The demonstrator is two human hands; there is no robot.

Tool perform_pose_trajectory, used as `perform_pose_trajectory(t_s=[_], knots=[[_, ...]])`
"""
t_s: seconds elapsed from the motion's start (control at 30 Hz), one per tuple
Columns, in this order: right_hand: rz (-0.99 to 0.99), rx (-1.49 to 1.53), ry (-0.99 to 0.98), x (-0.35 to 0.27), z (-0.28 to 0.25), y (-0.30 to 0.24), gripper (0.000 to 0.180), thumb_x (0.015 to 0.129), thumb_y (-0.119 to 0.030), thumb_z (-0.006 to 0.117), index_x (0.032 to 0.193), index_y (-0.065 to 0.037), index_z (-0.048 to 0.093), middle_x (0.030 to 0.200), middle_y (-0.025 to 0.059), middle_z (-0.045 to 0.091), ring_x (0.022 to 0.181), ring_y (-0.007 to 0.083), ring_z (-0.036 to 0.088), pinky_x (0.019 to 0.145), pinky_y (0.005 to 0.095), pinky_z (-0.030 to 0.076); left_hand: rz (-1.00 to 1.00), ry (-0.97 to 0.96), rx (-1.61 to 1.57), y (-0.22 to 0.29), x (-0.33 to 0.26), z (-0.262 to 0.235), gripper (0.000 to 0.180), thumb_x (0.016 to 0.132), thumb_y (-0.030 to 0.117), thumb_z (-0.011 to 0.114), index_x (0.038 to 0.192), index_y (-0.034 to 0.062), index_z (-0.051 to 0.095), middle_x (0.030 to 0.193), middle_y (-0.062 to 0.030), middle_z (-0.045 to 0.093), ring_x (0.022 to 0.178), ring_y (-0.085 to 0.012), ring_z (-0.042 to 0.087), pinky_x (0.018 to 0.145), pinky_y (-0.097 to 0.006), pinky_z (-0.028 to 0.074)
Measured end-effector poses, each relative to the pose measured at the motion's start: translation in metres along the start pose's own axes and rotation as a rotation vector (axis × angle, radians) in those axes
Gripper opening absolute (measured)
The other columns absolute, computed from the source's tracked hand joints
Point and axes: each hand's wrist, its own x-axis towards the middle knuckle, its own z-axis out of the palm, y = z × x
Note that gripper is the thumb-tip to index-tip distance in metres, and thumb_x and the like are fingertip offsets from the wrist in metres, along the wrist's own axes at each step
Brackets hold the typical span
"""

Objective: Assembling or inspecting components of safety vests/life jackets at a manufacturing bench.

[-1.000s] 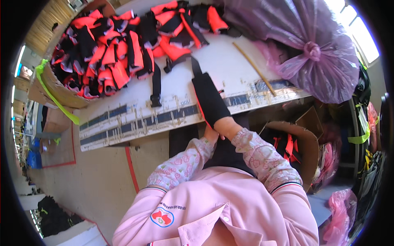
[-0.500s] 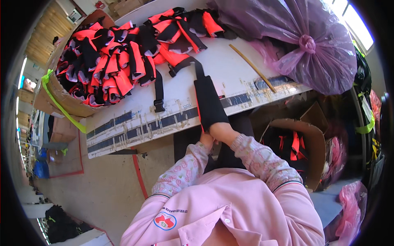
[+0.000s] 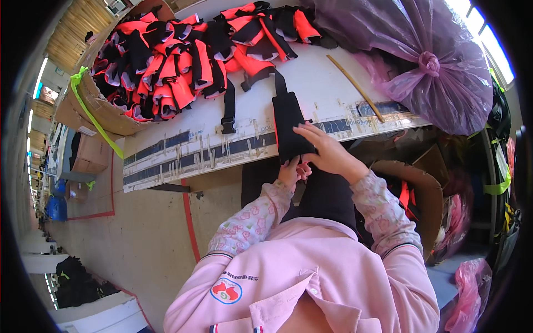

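A black fabric pad [image 3: 288, 125] with a strap lies over the near edge of the white worktable [image 3: 183, 147]. My right hand [image 3: 327, 150] rests flat on the pad's lower end, fingers spread across it. My left hand [image 3: 290, 171] pinches the pad's bottom edge from underneath, just below the table edge. Behind it, a black strap with a buckle [image 3: 227, 108] trails from a heap of orange-and-black vest pieces [image 3: 183, 50].
A large purple plastic bag [image 3: 422, 61] fills the table's right end, with a thin wooden stick [image 3: 355, 89] beside it. A cardboard box [image 3: 94, 105] holds part of the heap at left. An open cardboard box [image 3: 422, 194] with orange pieces stands at my right.
My right hand has slid down the pad toward its near end and now lies flat on it; the left hand has come up to grip the bottom edge. The view shifted slightly.
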Motion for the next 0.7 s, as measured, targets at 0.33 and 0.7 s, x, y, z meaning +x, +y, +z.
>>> perform_pose_trajectory(t_s=[0.33, 0.7], knots=[[-0.088, -0.210, -0.081, -0.009, 0.074, 0.040, 0.057, 0.072, -0.002, 0.055, 0.128, 0.003, 0.043, 0.135, 0.0190, 0.040, 0.130, 0.0307, 0.032, 0.110, 0.0412, 0.021, -0.029, 0.137, -0.162, -0.017, 0.014, -0.010, 0.014, 0.086, 0.015, 0.049, 0.098, 0.0097, 0.055, 0.078, -0.0057, 0.060, 0.069, -0.0179, 0.059, 0.060, -0.035, 0.049], [-0.127, -0.310, -0.103, -0.013, 0.068, 0.031, 0.060, 0.089, -0.038, 0.047, 0.129, 0.006, 0.040, 0.136, 0.0224, 0.037, 0.131, 0.0314, 0.030, 0.109, 0.0411, 0.020, -0.355, -0.137, 0.030, 0.086, -0.021, -0.016, 0.039, 0.088, 0.041, 0.053, 0.117, 0.0143, 0.049, 0.100, -0.0060, 0.060, 0.091, -0.0223, 0.061, 0.080, -0.049, 0.050]])
